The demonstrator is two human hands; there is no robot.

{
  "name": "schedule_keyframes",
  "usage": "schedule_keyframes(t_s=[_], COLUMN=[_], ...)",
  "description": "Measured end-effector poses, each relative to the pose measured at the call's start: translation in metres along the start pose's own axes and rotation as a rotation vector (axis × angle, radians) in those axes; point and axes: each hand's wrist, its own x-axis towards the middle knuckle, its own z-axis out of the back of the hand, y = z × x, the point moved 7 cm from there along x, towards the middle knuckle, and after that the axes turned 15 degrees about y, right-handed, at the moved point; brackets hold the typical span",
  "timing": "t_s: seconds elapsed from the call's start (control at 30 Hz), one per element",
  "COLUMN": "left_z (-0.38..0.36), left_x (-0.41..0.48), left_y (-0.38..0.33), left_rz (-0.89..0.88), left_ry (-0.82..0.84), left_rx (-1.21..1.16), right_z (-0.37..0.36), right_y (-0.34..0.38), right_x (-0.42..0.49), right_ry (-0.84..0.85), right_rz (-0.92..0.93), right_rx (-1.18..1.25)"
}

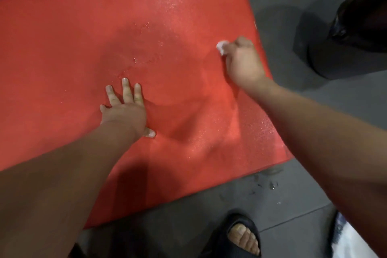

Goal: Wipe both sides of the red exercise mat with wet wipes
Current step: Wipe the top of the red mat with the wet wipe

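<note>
While left hand [125, 109] presses mat [62, 48] flat, released, right hand [243, 60] clenches wipe [222, 46], scrubbing side 1; flipping probably follows

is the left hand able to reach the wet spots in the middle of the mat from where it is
Probably yes: the left hand lies flat on the red mat just short of the wet spots, with only bare mat between them and nothing in the way.

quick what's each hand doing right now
Left hand: open, fingers spread, palm flat on the red mat.
Right hand: closed on a white wet wipe, pressing it on the mat near its right edge.
</note>
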Motion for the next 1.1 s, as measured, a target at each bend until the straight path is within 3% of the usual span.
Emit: schedule_keyframes(t_s=[0.07,0.13,0.23,0.37,0.47,0.53,0.63,0.7,0.8,0.93,1.1], left_z=[0.0,0.001,0.001,0.001,0.001,0.001,0.002,0.003,0.004,0.004,-0.018], left_x=[0.0,0.0,0.0,0.001,0.001,-0.001,-0.007,-0.011,-0.015,-0.023,-0.032], left_y=[0.0,-0.001,-0.001,0.0,-0.001,-0.002,-0.003,-0.004,-0.002,0.003,0.001], left_rz=[0.008,0.012,0.017,0.017,0.025,0.033,0.036,0.037,0.025,-0.036,-0.121], left_ry=[0.007,0.01,0.017,0.025,0.023,0.02,0.011,-0.007,-0.041,-0.126,-0.121], left_rx=[0.004,-0.001,-0.014,-0.02,-0.023,-0.021,-0.021,-0.018,-0.015,-0.03,-0.03], right_z=[0.011,0.009,-0.013,-0.05,-0.055,-0.044,-0.031,-0.028,-0.014,-0.01,-0.029], right_y=[-0.015,-0.009,0.038,0.102,0.11,0.101,0.064,0.032,-0.001,0.02,0.029], right_x=[0.022,0.038,0.038,-0.038,-0.086,-0.095,-0.091,-0.086,-0.082,-0.089,-0.1], right_ry=[-0.05,-0.049,0.011,0.167,0.299,0.369,0.433,0.442,0.265,0.082,0.153], right_rz=[-0.189,-0.235,-0.019,0.399,0.495,0.4,0.068,-0.114,-0.318,-0.233,-0.112], right_rx=[0.059,0.127,0.126,0.131,0.192,0.34,0.473,0.376,0.215,0.295,0.177])
